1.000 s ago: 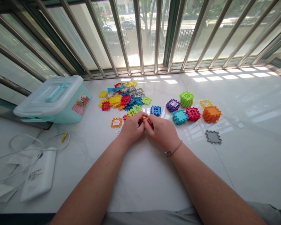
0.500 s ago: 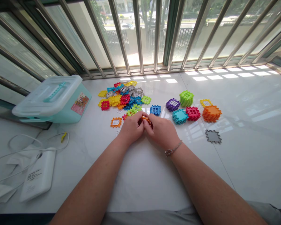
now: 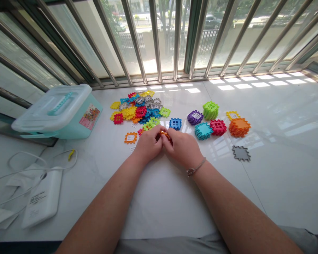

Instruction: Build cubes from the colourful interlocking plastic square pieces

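Observation:
Both my left hand (image 3: 150,141) and my right hand (image 3: 182,144) are closed around an orange toothed building tile (image 3: 165,134), mostly hidden by the fingers. Just beyond them lies a blue window tile (image 3: 175,123). Left of my left hand is an orange tile with a white window insert (image 3: 130,138). Green window tiles (image 3: 151,123) lie partly behind that hand, at the near edge of a mixed heap of coloured tiles (image 3: 129,113).
To the right stand stacks of purple (image 3: 195,117), green (image 3: 211,110), teal (image 3: 203,131), red (image 3: 218,127) and orange tiles (image 3: 239,127). A grey tile (image 3: 241,153) lies nearer. At left are a lidded teal box (image 3: 69,120) and a white power bank (image 3: 42,197) with cables. Metal bars (image 3: 155,46) line the window.
The view has shifted very slightly. Both hands keep the same hold on the orange tile, and the tiles on the surface stay where they were.

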The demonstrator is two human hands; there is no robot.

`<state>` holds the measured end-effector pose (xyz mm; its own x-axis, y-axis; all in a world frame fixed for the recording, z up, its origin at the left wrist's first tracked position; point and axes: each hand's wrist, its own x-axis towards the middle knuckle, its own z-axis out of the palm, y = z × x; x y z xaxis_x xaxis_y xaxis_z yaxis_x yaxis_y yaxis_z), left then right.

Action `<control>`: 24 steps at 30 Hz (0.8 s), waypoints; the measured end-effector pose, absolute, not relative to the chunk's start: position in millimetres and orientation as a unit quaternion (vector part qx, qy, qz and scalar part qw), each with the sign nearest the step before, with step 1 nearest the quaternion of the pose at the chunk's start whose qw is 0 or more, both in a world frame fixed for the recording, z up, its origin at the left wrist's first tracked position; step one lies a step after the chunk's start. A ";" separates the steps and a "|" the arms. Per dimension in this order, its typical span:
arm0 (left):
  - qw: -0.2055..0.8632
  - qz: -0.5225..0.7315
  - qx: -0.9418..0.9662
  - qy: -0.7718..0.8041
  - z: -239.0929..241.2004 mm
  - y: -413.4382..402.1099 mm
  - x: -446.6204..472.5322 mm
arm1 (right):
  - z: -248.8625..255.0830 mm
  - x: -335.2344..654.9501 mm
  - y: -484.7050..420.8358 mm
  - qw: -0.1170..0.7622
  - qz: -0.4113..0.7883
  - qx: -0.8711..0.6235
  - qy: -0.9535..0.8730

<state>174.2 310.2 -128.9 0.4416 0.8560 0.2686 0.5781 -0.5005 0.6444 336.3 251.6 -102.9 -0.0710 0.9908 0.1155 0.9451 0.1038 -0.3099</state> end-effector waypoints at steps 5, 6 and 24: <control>0.237 0.293 0.815 0.439 -128.6 310.2 174.7 | -102.6 336.6 251.3 0.150 0.072 -0.665 -0.728; 0.238 0.294 0.815 0.438 -128.5 310.3 174.8 | -102.6 336.5 251.2 0.151 0.071 -0.665 -0.728; 0.235 0.295 0.816 0.437 -128.5 310.2 174.6 | -101.6 335.4 251.4 0.150 0.074 -0.665 -0.727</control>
